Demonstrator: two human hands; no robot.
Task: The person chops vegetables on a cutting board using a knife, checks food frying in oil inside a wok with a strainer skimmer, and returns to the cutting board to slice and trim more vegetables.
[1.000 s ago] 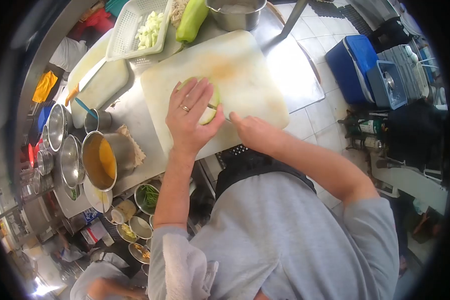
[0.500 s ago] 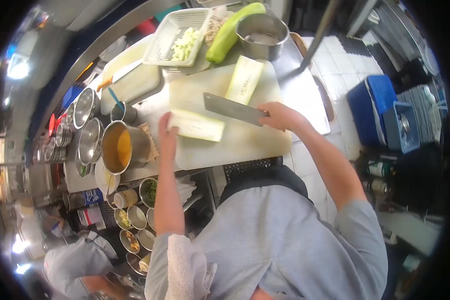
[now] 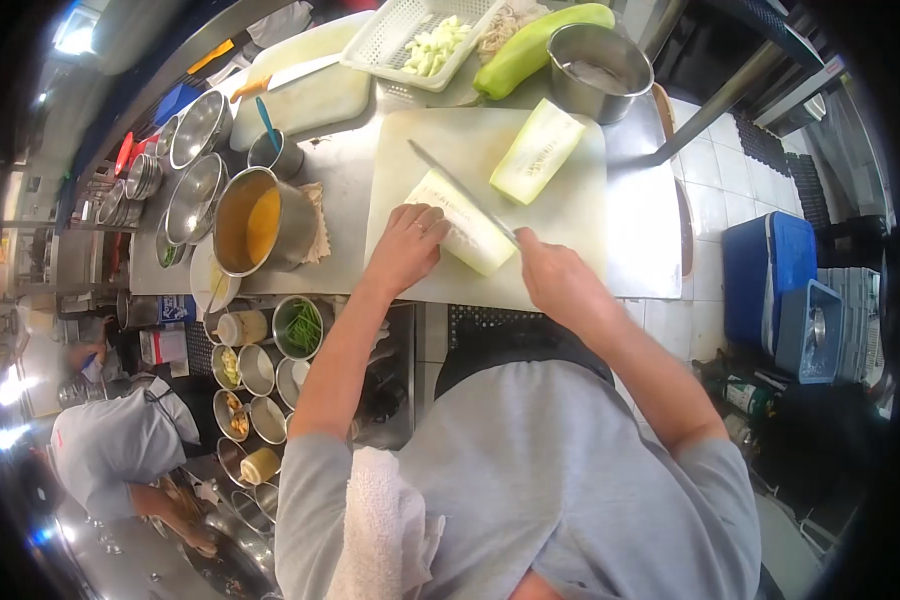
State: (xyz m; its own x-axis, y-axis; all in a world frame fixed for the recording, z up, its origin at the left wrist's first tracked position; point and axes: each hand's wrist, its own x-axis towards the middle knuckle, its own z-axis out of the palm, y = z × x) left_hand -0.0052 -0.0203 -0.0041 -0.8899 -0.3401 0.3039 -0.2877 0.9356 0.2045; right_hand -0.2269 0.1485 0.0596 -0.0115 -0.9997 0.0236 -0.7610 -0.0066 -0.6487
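My left hand point(image 3: 408, 247) rests on the left end of a pale green halved gourd point(image 3: 482, 243), its fingers bent over the edge. My right hand point(image 3: 562, 280) is closed round the handle of a cleaver point(image 3: 460, 188). The blade stands edge-down along the far side of this half, running up and to the left. A second half point(image 3: 538, 152), cut face up, lies at the upper right of the white cutting board point(image 3: 405, 133). Beyond the board sits a whole green gourd point(image 3: 530, 50).
A white basket point(image 3: 370, 45) of chopped pieces and a metal pot point(image 3: 600, 75) stand behind the board. Left are a pot point(image 3: 295, 225) of orange liquid, metal bowls point(image 3: 198, 198) and another board point(image 3: 315, 105). A co-worker point(image 3: 120, 440) bends at lower left.
The gourd under my left hand has been parted into two halves. The cleaver has moved from above the board to the near half. My left hand has shifted onto that half. The view has turned.
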